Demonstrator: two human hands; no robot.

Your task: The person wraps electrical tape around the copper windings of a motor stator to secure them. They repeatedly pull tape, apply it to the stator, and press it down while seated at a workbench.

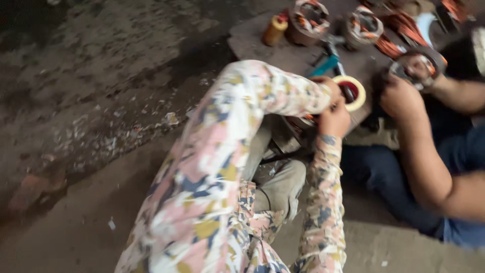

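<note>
My left hand (329, 89), in a patterned sleeve, is closed on a cream roll of tape with a red core (352, 92). Just below it my right hand (334, 120) is curled in a fist against the roll's lower edge. Blur hides what its fingers grip. Under both hands sits a dark metal part with orange windings (302, 120), mostly hidden by my left sleeve.
A co-worker's bare hands (401, 96) hold a round motor stator (418, 66) at the right. On the wooden board (252, 43) lie a yellow bottle (275, 29), two copper-wound stators (309, 20) (364, 25) and a teal-handled tool (328, 63). Littered dirt floor and a brick (30, 189) are at the left.
</note>
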